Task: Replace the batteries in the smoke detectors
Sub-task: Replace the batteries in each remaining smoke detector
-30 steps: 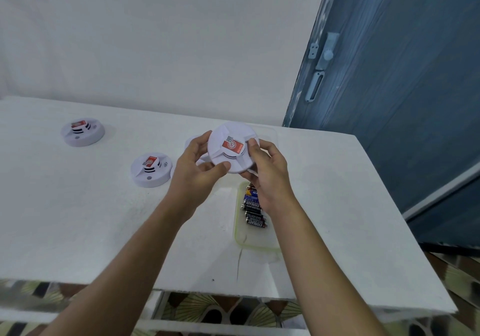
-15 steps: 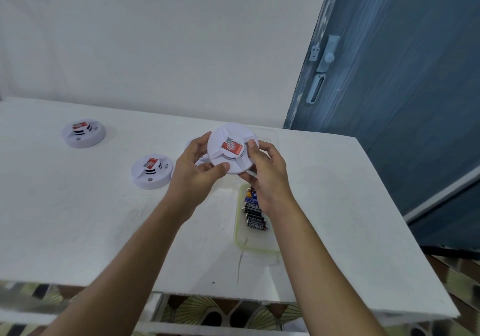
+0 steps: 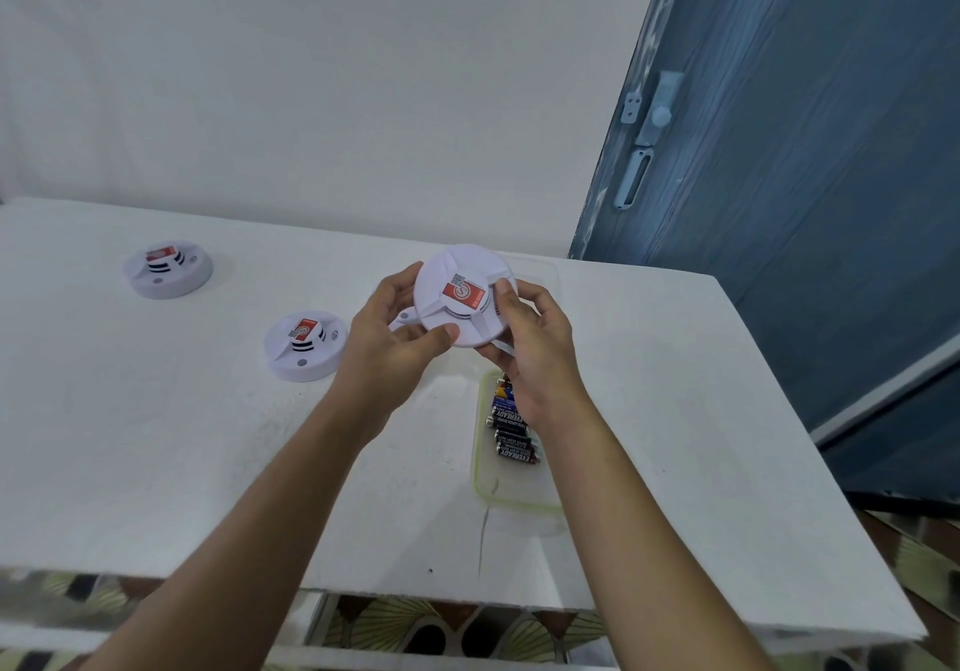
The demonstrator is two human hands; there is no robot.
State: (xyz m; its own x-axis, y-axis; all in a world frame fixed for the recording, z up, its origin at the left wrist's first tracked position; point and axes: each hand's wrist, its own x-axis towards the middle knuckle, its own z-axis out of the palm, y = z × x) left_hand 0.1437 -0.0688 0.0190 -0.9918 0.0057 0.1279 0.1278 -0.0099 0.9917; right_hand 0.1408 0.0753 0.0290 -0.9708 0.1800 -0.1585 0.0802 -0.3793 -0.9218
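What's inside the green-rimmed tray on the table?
The tray holds a row of batteries side by side, some labelled Eveready; its near end is bare. The right hand, gripping the smoke detector, covers its far end, so the count cannot be told.

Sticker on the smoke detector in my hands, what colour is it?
The sticker on the held smoke detector is red with a white logo; head view.
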